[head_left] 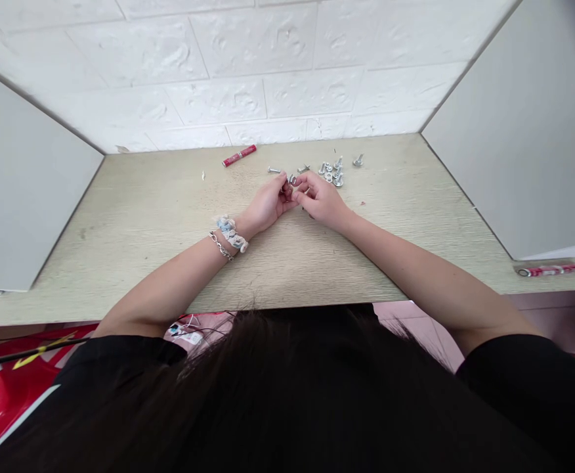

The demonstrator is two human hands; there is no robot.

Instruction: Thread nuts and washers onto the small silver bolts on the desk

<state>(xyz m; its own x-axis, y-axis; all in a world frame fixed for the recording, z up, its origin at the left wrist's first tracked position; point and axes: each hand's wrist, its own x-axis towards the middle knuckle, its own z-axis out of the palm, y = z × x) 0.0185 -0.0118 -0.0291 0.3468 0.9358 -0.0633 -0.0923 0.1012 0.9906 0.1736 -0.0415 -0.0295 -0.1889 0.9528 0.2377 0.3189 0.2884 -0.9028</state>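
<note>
My left hand (270, 200) is closed, its fingertips around a small silver metal piece with a ring-like end (292, 179), perhaps a washer or nut. Against it, my right hand (321, 199) has its fingers bent and thumb drawn in; whether it grips the same piece is hidden by the fingers. A silver bolt (274, 170) lies just beyond my left fingertips. Another small metal part (304, 169) rests beyond my right fingers. To the right of my right hand is a cluster of bolts, nuts and washers (337, 174), with a single bolt (358, 159) apart from it.
A red tube-like stick (239, 156) lies near the white brick wall (287, 98), and a similar red stick (556, 270) at the right edge. Grey panels (26, 177) stand on both sides of the wooden tabletop (134, 210). Small crumbs are scattered left of my hands.
</note>
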